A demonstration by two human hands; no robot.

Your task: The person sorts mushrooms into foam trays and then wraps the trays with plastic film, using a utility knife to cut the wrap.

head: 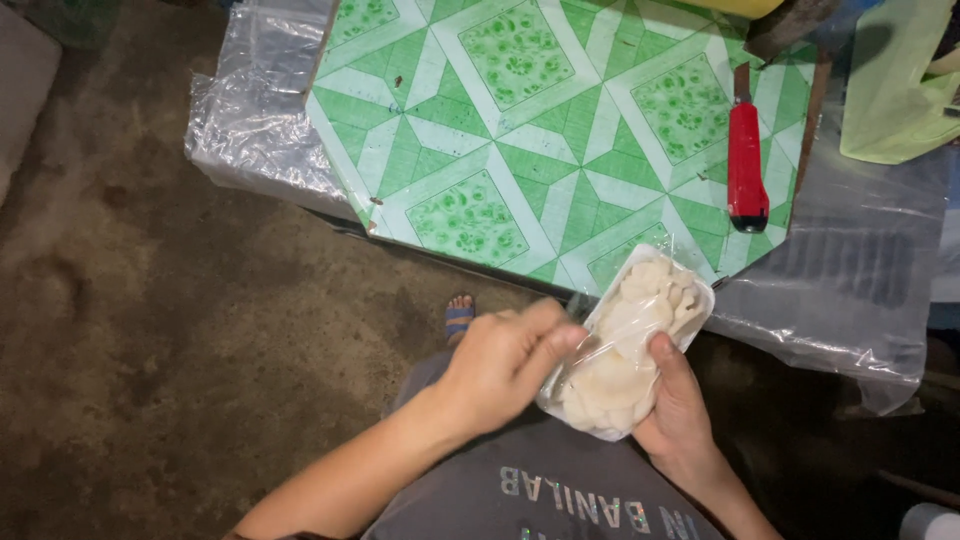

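Two hands on tray (632, 340) | left hand (500, 365) beside | right hand (678, 410) beneath

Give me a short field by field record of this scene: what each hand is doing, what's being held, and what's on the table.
Left hand: left hand pinches the clear plastic wrap at the tray's near-left edge
Right hand: right hand cradles the tray from below, thumb on top
Held item: white tray of pale chips, covered in clear film
Work surface: green patterned board lying on plastic sheeting
Tool: red utility knife on the board, untouched
Floor: bare concrete floor; a sandalled foot shows
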